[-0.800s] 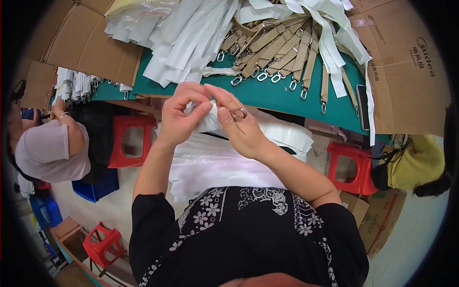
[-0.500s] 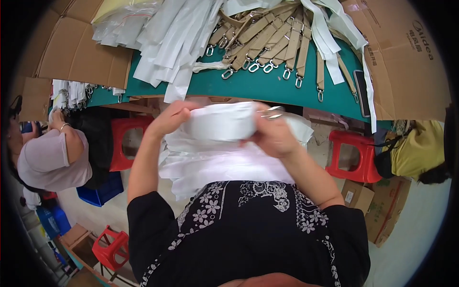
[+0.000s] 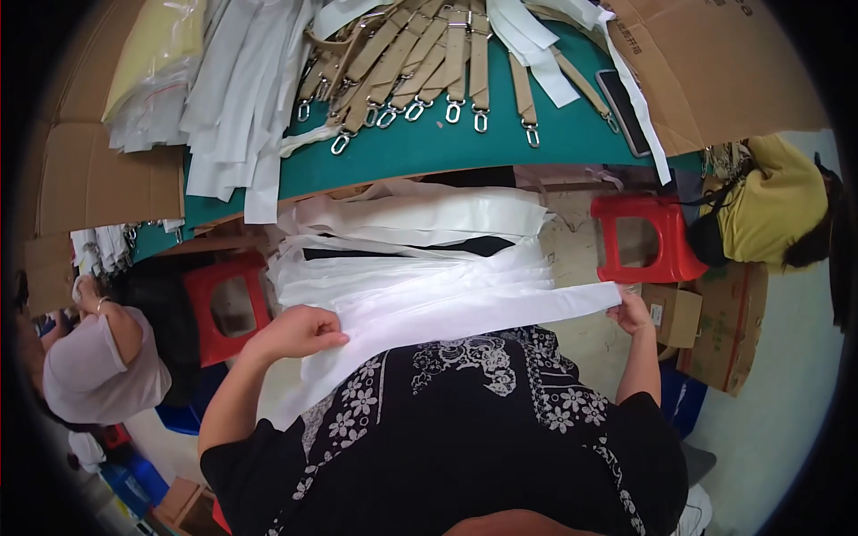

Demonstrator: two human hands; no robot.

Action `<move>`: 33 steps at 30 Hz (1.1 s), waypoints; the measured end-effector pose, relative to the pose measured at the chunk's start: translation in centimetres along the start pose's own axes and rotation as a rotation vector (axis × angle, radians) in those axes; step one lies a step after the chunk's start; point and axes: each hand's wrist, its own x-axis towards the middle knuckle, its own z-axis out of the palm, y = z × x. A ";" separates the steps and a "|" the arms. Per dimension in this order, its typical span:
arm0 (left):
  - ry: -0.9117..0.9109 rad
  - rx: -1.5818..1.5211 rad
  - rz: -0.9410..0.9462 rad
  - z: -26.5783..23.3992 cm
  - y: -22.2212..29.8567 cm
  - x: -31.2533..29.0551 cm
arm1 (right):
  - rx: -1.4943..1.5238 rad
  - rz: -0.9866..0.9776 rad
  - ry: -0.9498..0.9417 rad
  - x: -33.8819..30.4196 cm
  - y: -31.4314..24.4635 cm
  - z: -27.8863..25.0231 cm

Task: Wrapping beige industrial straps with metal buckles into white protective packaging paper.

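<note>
A long white strip of thin material (image 3: 465, 322) stretches slantwise across my lap, in front of my black flowered top. My right hand (image 3: 632, 313), out to the right, is closed on one end of it. On the left, my left hand (image 3: 299, 333) has curled fingers, and its thumb and fingertips meet the strip's edge. From there the strip hangs down beside my top. Just beyond it, several more white strips (image 3: 411, 277) lie in a loose layered heap between me and the table.
A green table (image 3: 384, 156) bears beige straps (image 3: 393, 67) with metal clasps, long white strips (image 3: 237, 116) and a phone (image 3: 623, 112). Cardboard boxes flank it. Red stools (image 3: 645, 237) stand on both sides. One person (image 3: 103, 362) sits left, another (image 3: 782, 201) right.
My hands have moved apart from a bunched white piece; the right went far right, the left down. A strip now spans between them. Shiny metal by my right hand no longer shows clearly. The view has shifted.
</note>
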 end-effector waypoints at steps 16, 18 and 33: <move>0.647 0.598 0.718 4.7 9.2 24.9 | -1.095 -1.152 -0.166 4.1 -15.1 34.6; 0.518 0.782 0.615 5.2 9.0 26.7 | -1.130 -1.208 -0.143 4.5 -16.6 38.0; 0.750 0.688 0.730 2.4 8.4 23.2 | -1.608 -0.887 0.365 12.2 -24.7 44.5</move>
